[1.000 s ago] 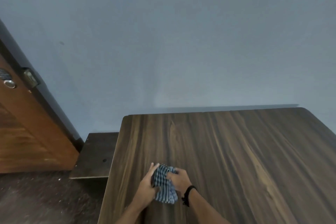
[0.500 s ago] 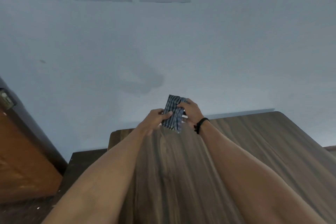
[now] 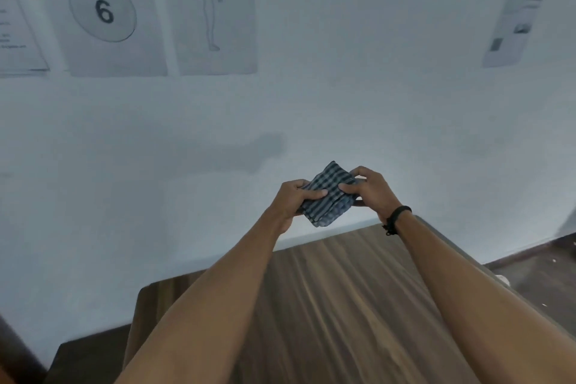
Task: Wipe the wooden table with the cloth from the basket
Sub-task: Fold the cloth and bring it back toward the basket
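The cloth [image 3: 328, 193] is a small checked thing, dark blue-grey and white lines, folded up into a thick little pad with the layered edges showing along its near side. It's tilted like a diamond, one corner poking up toward the wall [image 3: 343, 109]. It's held up in the air past the far end of the wooden table [image 3: 343, 305], not touching the tabletop at all.

Both hands are on it. The left hand [image 3: 293, 199] pinches the left side, thumb flat across the top and fingers curled underneath. The right hand [image 3: 372, 192] grips the right side the same way, thumb on top, fingers wrapped round the far edge. There's a black wristband [image 3: 396, 218] on the right wrist.

The table is dark brown with streaky wood grain, both bare forearms reaching out over it. On the wall up top there's a sheet with a big 6 in a circle [image 3: 104, 9], a sheet with a body outline [image 3: 215, 9] next to it, and another paper [image 3: 514, 22] far right, too blurry to read.
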The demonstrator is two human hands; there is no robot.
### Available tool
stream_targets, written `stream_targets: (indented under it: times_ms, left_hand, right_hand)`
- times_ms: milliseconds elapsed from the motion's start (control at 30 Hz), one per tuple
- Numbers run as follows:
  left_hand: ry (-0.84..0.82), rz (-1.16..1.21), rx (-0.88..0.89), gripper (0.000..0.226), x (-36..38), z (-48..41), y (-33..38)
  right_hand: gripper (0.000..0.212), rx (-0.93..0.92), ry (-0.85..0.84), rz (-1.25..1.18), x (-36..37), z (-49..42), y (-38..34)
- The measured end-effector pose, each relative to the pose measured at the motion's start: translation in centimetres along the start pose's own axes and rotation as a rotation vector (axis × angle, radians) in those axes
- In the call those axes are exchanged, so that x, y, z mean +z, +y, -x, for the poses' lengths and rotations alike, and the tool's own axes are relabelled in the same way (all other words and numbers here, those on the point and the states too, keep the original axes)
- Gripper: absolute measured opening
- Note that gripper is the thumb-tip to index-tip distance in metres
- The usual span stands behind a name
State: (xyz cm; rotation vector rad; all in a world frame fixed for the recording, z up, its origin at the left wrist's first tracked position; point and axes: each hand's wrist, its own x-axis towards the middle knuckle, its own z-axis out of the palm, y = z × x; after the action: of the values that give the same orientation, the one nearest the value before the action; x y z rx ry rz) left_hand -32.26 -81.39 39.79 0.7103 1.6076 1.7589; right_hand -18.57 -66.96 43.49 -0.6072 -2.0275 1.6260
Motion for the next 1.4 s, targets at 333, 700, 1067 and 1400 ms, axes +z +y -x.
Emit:
stream_targets:
  times_ms: [333,700,1067,1400]
  left_hand:
    - [-0.195,0.207,0.005,0.057,22.3,-1.4,3.4]
    - [-0.224,0.119,0.032,0.037,43.2,-3.5,3.6]
    - [-0.241,-0.078,0.051,0.035,56.3,-8.1,-0.4]
    - [-0.134,-0.140,0.000,0.033,65.4,-19.9,-4.8]
  right_hand:
    - [0.016,-0.050,0.304,-0.129,-21.7,5.3,-1.9]
    - [0.032,0.038,0.302,-0.084,-42.6,10.9,2.2]
    - [0.016,0.060,0.416,-0.015,-55.7,9.7,8.6]
    - [0.017,0.104,0.348,0.015,-66.3,0.2,14.4]
